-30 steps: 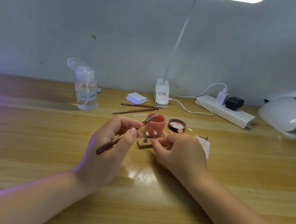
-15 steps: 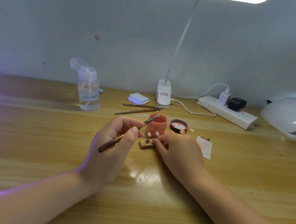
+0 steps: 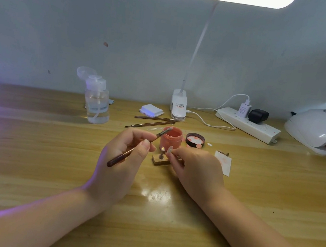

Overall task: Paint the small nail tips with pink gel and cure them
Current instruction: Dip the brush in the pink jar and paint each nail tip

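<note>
My left hand (image 3: 124, 159) grips a brown nail brush (image 3: 133, 150), its bristles up at the rim of the open pink gel jar (image 3: 171, 138). My right hand (image 3: 195, 169) pinches a small nail tip on its stand (image 3: 170, 150) just in front of the jar. A small wooden base (image 3: 160, 160) lies between my hands with another metal tip stand (image 3: 162, 153) upright on it. The jar's black lid (image 3: 195, 139) lies open to the right. A white curing lamp (image 3: 321, 129) sits at the far right.
A clear pump bottle (image 3: 96, 102) stands at the back left. Two spare brushes (image 3: 152, 121), a white pad stack (image 3: 151, 109), a desk lamp clip base (image 3: 179, 104), a power strip (image 3: 249, 124) and a paper scrap (image 3: 223, 162) lie around. Purple light glows at the left edge.
The hands have barely moved. The right hand has shifted slightly on the tip stand; the brush stays at the jar's rim.
</note>
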Available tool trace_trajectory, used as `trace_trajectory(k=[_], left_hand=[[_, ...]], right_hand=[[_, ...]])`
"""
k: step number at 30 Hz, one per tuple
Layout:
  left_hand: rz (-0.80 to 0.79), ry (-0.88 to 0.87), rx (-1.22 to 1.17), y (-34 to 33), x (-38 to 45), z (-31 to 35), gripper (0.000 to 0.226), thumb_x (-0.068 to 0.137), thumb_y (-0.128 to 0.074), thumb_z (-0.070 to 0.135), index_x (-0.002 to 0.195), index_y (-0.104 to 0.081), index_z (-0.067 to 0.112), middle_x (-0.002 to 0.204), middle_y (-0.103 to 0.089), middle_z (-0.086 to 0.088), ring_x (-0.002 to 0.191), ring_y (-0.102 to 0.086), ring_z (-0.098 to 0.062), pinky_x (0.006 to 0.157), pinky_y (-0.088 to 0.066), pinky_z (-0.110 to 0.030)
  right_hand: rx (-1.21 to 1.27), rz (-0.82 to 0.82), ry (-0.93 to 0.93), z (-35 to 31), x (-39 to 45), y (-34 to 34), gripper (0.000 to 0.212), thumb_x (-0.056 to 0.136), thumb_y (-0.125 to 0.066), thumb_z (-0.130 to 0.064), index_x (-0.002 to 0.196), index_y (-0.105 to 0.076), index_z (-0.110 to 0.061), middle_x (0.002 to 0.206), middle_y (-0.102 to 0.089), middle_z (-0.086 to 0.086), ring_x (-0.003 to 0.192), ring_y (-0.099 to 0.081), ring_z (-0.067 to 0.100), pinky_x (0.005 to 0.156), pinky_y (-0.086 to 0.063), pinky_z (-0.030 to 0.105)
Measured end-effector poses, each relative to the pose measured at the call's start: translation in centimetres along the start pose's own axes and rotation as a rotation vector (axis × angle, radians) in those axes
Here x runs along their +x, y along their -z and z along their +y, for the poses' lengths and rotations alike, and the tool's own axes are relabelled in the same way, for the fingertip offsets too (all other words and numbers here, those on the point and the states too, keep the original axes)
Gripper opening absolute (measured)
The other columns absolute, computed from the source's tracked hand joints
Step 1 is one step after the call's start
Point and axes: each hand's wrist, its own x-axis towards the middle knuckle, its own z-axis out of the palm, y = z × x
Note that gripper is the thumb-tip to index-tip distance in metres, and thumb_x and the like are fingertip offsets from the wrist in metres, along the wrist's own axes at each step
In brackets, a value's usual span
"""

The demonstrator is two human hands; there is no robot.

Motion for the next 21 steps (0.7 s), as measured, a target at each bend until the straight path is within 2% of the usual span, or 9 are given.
trace_trajectory(k=[3,5,7,9,12,14,16,18,21], left_hand=[[-0.005,-0.015,-0.011,0.3,0.2,-0.2,0.017,0.089,-0.054,0.026,0.099,-0.067,0.020,0.085,-0.072,0.000,0.086,-0.068,-0.013,0.075,-0.051,-0.019],[0.012,-0.009,-0.005,0.5,0.3,-0.2,0.024,0.086,-0.054,0.037,0.103,-0.064,0.024,0.085,-0.073,0.000,0.086,-0.069,-0.015,0.076,-0.053,-0.022],[0.027,-0.010,0.023,0.6,0.5,-0.2,0.028,0.084,-0.052,0.042,0.104,-0.062,0.026,0.085,-0.073,0.001,0.085,-0.069,-0.015,0.076,-0.053,-0.022],[0.021,-0.039,0.077,0.7,0.7,-0.1,0.026,0.085,-0.051,0.042,0.098,-0.064,0.023,0.084,-0.073,0.002,0.083,-0.068,-0.014,0.073,-0.053,-0.024],[0.043,-0.051,0.133,0.7,1.5,0.4,0.021,0.088,-0.053,0.038,0.086,-0.067,0.022,0.078,-0.072,0.002,0.076,-0.066,-0.021,0.072,-0.054,-0.035],[0.085,-0.048,0.166,0.6,2.4,0.7,0.018,0.090,-0.057,0.031,0.078,-0.068,0.023,0.072,-0.071,0.000,0.068,-0.063,-0.023,0.064,-0.050,-0.032],[0.102,-0.046,0.218,0.6,3.6,1.0,0.021,0.093,-0.060,0.023,0.074,-0.069,0.020,0.069,-0.070,0.003,0.058,-0.058,-0.015,0.050,-0.044,-0.023],[0.079,-0.024,0.289,0.5,5.2,1.5,0.020,0.091,-0.060,0.019,0.074,-0.071,0.018,0.067,-0.070,0.010,0.054,-0.057,-0.002,0.048,-0.038,-0.010],[-0.019,0.072,0.453,0.2,8.1,2.1,0.021,0.087,-0.060,0.021,0.070,-0.072,0.018,0.064,-0.069,0.013,0.052,-0.055,0.005,0.046,-0.038,-0.009]], right_hand=[[0.175,0.171,0.066,-0.4,-0.6,0.7,0.009,0.088,-0.068,-0.027,0.082,-0.073,-0.021,0.071,-0.068,-0.007,0.060,-0.059,0.011,0.049,-0.045,0.029],[0.284,0.179,0.052,-0.2,-0.9,1.1,0.005,0.086,-0.071,-0.021,0.083,-0.074,-0.018,0.073,-0.069,-0.010,0.059,-0.056,0.005,0.053,-0.049,0.029],[0.377,0.169,0.001,0.2,-1.0,1.4,0.003,0.084,-0.073,-0.017,0.086,-0.075,-0.016,0.076,-0.069,-0.012,0.061,-0.060,0.007,0.058,-0.052,0.027],[0.448,0.153,-0.051,0.5,-0.8,1.4,0.005,0.082,-0.074,-0.013,0.087,-0.075,-0.014,0.074,-0.066,-0.014,0.065,-0.063,0.007,0.062,-0.052,0.024],[0.481,0.148,-0.087,0.6,-0.5,1.2,0.004,0.081,-0.075,-0.011,0.085,-0.075,-0.013,0.069,-0.064,-0.016,0.062,-0.062,0.008,0.060,-0.049,0.018],[0.509,0.156,-0.117,0.7,-0.5,1.1,0.004,0.082,-0.075,-0.012,0.085,-0.075,-0.015,0.066,-0.060,-0.021,0.062,-0.061,0.008,0.058,-0.044,0.012],[0.544,0.142,-0.140,0.9,-0.4,1.0,0.007,0.082,-0.074,-0.013,0.088,-0.076,-0.016,0.068,-0.060,-0.025,0.063,-0.061,0.006,0.059,-0.044,0.010],[0.571,0.136,-0.141,0.9,-0.3,1.0,0.008,0.082,-0.074,-0.013,0.089,-0.075,-0.017,0.069,-0.061,-0.024,0.063,-0.062,0.007,0.059,-0.046,0.012],[0.578,0.153,-0.116,0.8,-0.3,0.9,0.006,0.081,-0.075,-0.011,0.086,-0.076,-0.015,0.069,-0.062,-0.023,0.063,-0.059,0.009,0.058,-0.045,0.013]])
